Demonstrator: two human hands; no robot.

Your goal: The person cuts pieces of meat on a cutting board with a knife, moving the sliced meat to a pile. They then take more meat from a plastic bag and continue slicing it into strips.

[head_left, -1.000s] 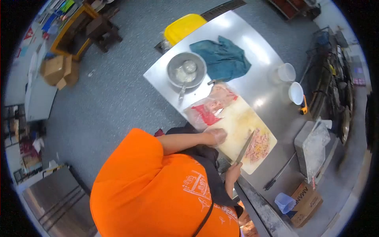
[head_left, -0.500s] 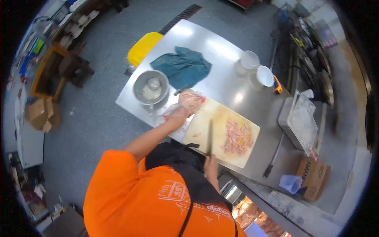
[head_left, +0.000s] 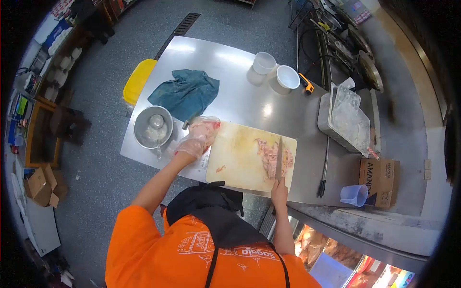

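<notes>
One knife (head_left: pixel 279 161) is clasped in the right hand (head_left: pixel 279 193) over chopped meat (head_left: pixel 268 157) on one cutting board (head_left: pixel 235 151). Well apart, the left hand (head_left: pixel 190 148) touches one bag of meat (head_left: pixel 205 128) at the board's edge, its grip hard to tell; two tubs (head_left: pixel 288 77) stand beyond.

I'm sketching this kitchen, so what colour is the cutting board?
The cutting board is creamy off-white, stained yellowish in places; the head view shows it best.

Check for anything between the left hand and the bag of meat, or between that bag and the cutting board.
Nothing visible stands in the way: the left hand is on the bag of meat, close beside the cutting board.
</notes>
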